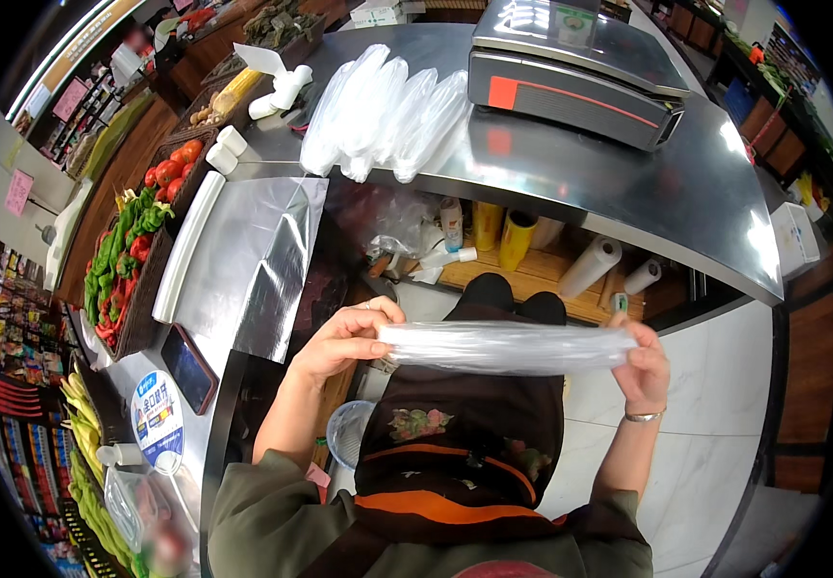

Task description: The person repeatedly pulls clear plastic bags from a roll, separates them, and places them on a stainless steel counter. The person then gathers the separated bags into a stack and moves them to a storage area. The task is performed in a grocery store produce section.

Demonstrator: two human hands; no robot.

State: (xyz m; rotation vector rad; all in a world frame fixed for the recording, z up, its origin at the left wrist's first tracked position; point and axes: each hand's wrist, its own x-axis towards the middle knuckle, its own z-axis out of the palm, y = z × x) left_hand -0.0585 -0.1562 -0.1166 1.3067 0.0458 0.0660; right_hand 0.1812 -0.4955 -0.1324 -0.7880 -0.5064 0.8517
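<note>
A long bundle of clear plastic bags [507, 348] stretches level between my two hands, above my lap. My left hand [348, 339] pinches its left end between thumb and fingers. At the other end, my right hand [640, 361] grips the plastic, with some of its fingers hidden behind it. Several similar gathered bundles of plastic bags [387, 108] lie side by side on the steel counter [532, 162] ahead. To the left, a roll of plastic film [189, 246] has a sheet [257, 246] pulled out over the side counter.
A weighing scale [575, 94] stands on the counter at the back right. Wicker baskets hold tomatoes [174, 170] and peppers [124, 253] at left. A phone [190, 368] and a round printed fan [158, 415] lie nearer. Film rolls [590, 266] stand on the shelf underneath; a bin [348, 433] is below.
</note>
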